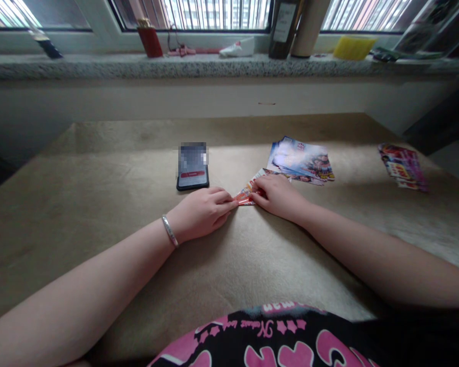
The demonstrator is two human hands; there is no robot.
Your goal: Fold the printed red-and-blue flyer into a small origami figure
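Left fingers and right fingers grasp glossy orange-red paper right of the black-cased phone — likely creasing; next needs pressure.

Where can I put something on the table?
Bare patches: left of the phone, and between the card pile and the rightmost stack. Crowded: the middle, where the left hand and right hand touch the printed paper.

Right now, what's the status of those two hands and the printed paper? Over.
Left hand: fingertips at the printed paper's narrow end. Right hand: fingers on its wider part. Phone just beyond left hand; picture cards beyond right.
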